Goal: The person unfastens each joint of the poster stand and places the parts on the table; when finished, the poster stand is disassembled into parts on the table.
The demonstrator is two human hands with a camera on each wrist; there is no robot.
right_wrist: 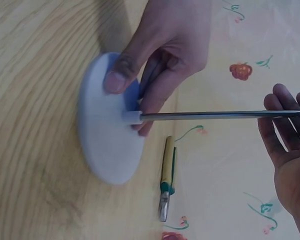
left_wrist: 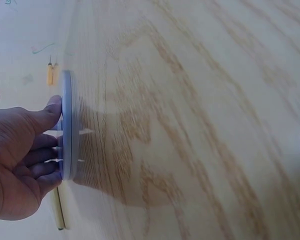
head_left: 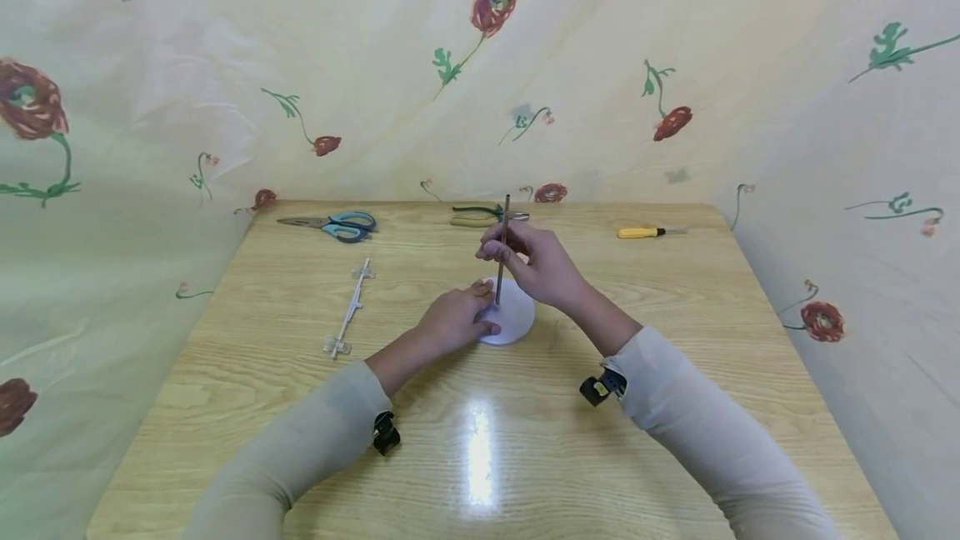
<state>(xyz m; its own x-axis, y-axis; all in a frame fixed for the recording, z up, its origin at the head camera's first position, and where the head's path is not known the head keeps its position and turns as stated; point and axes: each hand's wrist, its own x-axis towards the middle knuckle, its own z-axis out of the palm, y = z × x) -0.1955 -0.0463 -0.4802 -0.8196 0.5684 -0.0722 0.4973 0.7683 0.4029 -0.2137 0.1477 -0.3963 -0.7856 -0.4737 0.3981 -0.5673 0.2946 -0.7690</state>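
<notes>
as left hand [head_left: 452, 317] overlaps, disc [head_left: 517, 315] partly hidden

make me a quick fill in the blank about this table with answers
The rod is in the person's ____ hand.
The base that the left hand touches is coloured ____.
The handle of the screwdriver is coloured ____.
In the head view, the scissors lie to the ____ of the pliers.

Missing words: right; white; yellow; left.

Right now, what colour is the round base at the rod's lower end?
The round base is plain white; it shows best in the right wrist view.
</notes>
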